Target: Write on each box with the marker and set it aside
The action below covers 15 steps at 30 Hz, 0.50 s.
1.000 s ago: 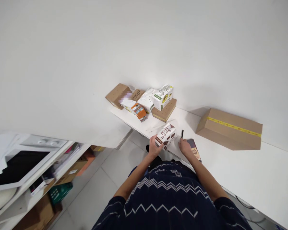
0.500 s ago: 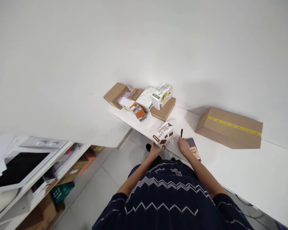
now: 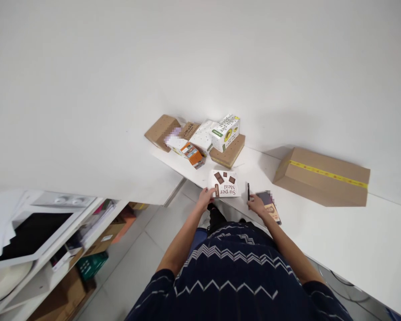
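A white and brown Super Meal box lies flat on the white table, its printed face up. My left hand grips its near left corner. My right hand rests at the table's near edge with a black pen in its fingers, just right of the box. A phone with a picture on its screen lies beside my right hand.
At the table's far end stand a green Super Meal box on a flat brown carton, an orange box and other cartons. A taped cardboard box lies to the right. Cluttered shelves stand at the lower left.
The brown Super Meal box was tipped up in my left hand and now lies flat on the table. My right hand with the pen shifted slightly left.
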### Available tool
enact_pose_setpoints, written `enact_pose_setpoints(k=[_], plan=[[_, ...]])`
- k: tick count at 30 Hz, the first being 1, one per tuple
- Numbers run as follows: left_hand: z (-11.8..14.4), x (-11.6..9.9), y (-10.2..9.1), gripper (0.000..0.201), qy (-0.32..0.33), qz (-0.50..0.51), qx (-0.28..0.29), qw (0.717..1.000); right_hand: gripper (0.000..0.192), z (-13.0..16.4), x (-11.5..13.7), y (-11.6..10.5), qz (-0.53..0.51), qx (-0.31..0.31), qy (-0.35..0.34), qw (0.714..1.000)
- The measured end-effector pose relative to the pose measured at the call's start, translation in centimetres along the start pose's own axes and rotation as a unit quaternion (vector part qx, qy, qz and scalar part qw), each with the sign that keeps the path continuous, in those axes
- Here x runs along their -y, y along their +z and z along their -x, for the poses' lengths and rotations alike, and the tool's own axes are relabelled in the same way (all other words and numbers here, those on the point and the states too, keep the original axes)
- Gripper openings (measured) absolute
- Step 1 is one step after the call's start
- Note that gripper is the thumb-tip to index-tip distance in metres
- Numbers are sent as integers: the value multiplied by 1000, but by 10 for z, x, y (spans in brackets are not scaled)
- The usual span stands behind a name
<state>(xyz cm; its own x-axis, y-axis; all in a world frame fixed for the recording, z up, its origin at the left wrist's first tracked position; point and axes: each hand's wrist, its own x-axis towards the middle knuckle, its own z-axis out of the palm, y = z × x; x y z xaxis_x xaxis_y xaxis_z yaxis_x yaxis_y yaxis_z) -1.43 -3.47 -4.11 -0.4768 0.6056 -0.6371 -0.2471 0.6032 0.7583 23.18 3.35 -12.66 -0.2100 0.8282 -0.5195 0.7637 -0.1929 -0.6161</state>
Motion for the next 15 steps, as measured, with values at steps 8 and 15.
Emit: enact_pose_setpoints(k=[8,15], plan=[[9,-23,-1,92,184,-146,-105,966,24,18,-3,-8,-170,1,24,985],[8,-6,19,92,392,-244,-79,883,16,25,11,-18,-247,-20,14,969]])
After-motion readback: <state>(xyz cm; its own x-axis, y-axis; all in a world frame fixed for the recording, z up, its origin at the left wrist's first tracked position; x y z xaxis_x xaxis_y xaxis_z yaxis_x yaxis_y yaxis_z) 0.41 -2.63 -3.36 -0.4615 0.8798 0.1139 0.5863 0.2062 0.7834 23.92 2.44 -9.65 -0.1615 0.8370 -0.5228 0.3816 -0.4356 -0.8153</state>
